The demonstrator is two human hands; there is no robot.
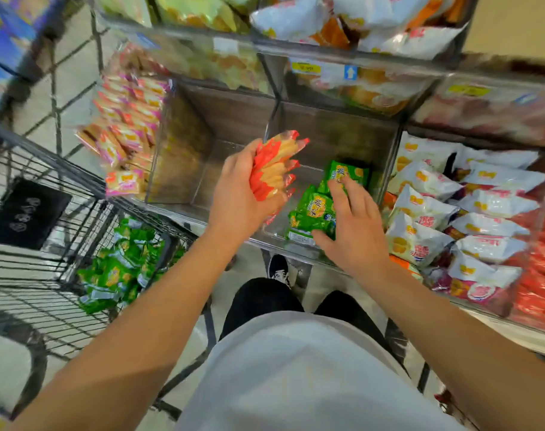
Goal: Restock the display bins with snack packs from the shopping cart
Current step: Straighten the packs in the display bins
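My left hand [238, 194] grips a bunch of red-and-yellow snack packs [276, 164] above the clear display bins. The left bin [184, 157] shows a bare bottom. In the bin to its right [386, 144] lie a few green snack packs [314, 209]. My right hand [353, 231] reaches over them with fingers spread, fingertips touching a green pack [352, 172]. More green packs [118, 269] are heaped in the wire shopping cart [47, 194] at lower left.
White snack bags [470, 213] fill the bin to the right, with red packs [542, 275] beyond. Pink-and-orange packs [125, 141] pile up left of the bins. An upper shelf [296, 48] holds more bags. My legs and a shoe [279, 269] stand below the bins.
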